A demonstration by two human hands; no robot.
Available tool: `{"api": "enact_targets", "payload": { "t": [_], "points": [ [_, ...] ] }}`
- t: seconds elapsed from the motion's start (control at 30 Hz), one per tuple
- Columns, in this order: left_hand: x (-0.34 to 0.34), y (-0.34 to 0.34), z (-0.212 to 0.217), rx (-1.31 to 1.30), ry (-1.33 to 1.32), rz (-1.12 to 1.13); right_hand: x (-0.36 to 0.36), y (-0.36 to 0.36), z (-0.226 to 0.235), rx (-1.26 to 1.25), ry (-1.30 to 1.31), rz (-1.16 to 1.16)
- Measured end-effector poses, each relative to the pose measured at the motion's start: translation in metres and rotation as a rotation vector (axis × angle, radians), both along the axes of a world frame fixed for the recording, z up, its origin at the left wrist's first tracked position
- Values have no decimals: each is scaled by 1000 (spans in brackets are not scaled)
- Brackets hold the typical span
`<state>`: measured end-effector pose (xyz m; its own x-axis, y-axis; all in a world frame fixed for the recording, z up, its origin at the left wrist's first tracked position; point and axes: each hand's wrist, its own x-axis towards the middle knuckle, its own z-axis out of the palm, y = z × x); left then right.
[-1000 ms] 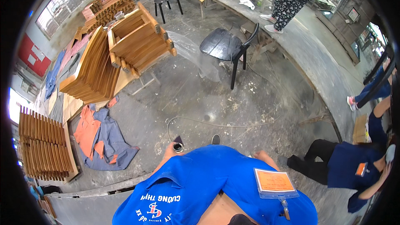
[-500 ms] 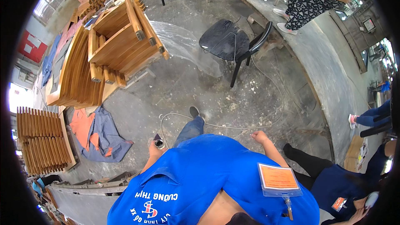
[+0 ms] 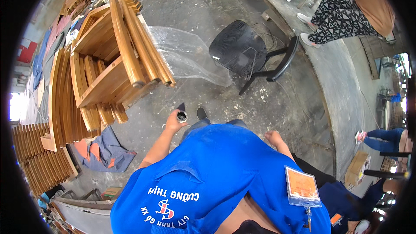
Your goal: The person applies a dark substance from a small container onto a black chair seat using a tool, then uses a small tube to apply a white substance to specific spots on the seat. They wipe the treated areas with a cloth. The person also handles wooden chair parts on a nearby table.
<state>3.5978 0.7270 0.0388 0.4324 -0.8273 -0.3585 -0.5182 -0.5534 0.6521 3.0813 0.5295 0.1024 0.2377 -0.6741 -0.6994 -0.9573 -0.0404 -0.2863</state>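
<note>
Grey floor (image 3: 236, 108) runs ahead of us between a long worktable (image 3: 336, 82), right, and stacked wooden frames (image 3: 104, 84), left, around a black chair (image 3: 238, 45). Our left hand (image 3: 173, 123), forearm extended, grips a small round container (image 3: 182, 116) before our left side. Our right hand (image 3: 273, 137) reaches forward, palm hidden; we cannot tell whether it is closed. The container's contents and a dark pointed piece (image 3: 181, 106) beside it are hard to make out.
</note>
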Motion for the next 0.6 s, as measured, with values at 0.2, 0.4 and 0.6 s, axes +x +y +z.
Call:
{"api": "enact_targets", "payload": {
  "t": [0.2, 0.4, 0.6],
  "points": [
    [4, -38, 18, -88, -21, -68, 137, -103, 47, -144, -418, 224],
    [-6, 21, 23, 37, 85, 320, 202, -175, 48, -148, -318, 536],
    [-21, 52, 23, 160, 54, 509, 223, -225, 39, -283, -133, 655]
  ]
}}
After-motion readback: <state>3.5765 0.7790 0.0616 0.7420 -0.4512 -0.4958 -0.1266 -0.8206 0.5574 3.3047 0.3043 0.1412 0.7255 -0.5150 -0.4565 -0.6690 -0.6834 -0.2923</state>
